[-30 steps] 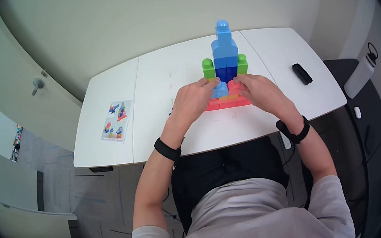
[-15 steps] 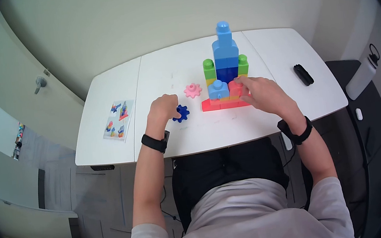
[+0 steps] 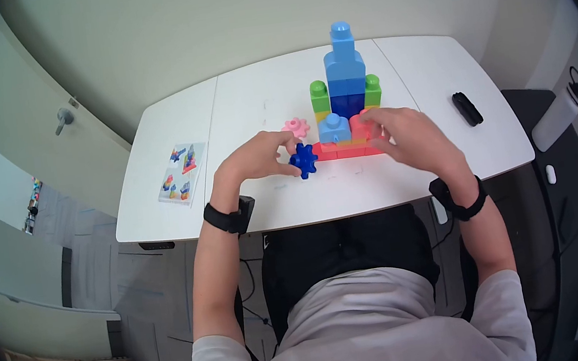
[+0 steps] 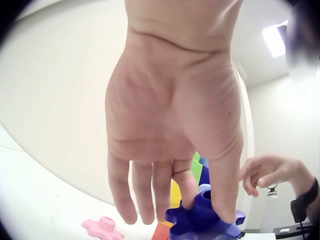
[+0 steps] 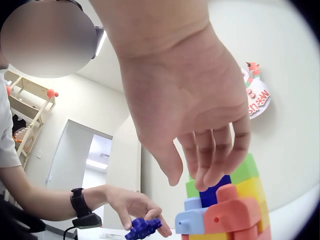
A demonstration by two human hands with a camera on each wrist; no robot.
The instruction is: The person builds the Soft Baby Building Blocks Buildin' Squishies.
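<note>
A dark blue gear (image 3: 304, 160) is pinched between the thumb and index finger of the left hand (image 3: 257, 159); the left wrist view shows the grip round the gear's hub (image 4: 204, 202). The right hand (image 3: 414, 138) hovers by the front right of a block tower, fingers bent loosely with nothing between them. The tower has light blue blocks (image 3: 345, 65) on top, green blocks (image 3: 319, 94) at the sides, and a light blue block (image 3: 334, 129) beside a red block (image 5: 232, 210) in front, above a red base (image 3: 347, 152).
Behind the left hand lies a pink gear (image 3: 295, 128). A picture sheet (image 3: 183, 174) is at the table's left, and a black case (image 3: 467, 109) at the right. A white bottle (image 3: 557, 120) stands beyond the table's right edge.
The left hand left the tower, reached the dark blue gear on the table, and has lifted it rightward toward the tower. The right hand has drawn slightly away from the red block.
</note>
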